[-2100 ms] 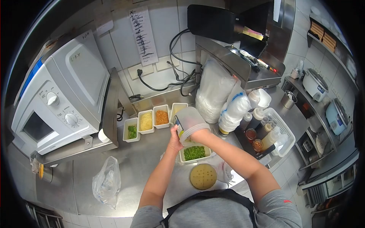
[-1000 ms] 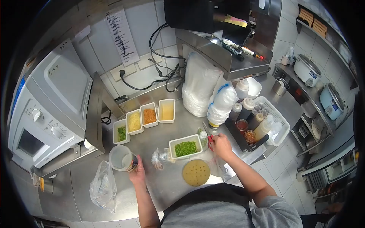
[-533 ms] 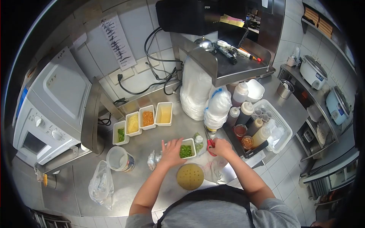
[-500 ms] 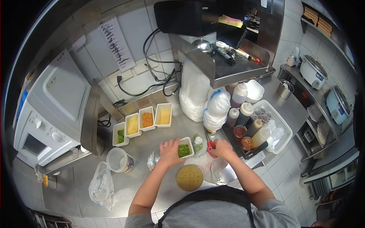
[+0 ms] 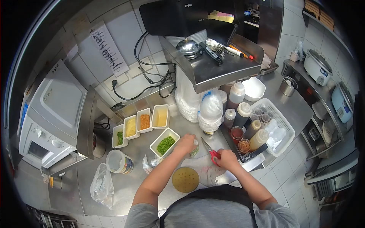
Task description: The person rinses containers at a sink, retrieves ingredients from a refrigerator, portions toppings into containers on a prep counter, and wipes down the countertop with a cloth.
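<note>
My right hand (image 5: 227, 159) is closed on the red handles of the scissors (image 5: 211, 151), whose blades point up and left. My left hand (image 5: 186, 144) is closed on a small plastic bag of greens (image 5: 195, 150), partly hidden by the fingers. To its left sits a white tub of chopped greens (image 5: 165, 145), touched by neither hand. A round yellowish perforated disc (image 5: 185, 179) lies below, near my apron. Small clear plastic bags (image 5: 146, 164) are left of my left forearm.
Four small food tubs (image 5: 145, 121) line the back. At left are a microwave (image 5: 49, 117), an upright clear container (image 5: 119, 162) and a plastic bag (image 5: 102, 186). Sauce bottles (image 5: 243, 114) and a white basket (image 5: 281, 140) stand at right, beneath and beside a metal shelf (image 5: 228, 70).
The tub of chopped greens has shifted left and back. My left hand has let go of it and moved right to the small bag. The scissors stay in my right hand.
</note>
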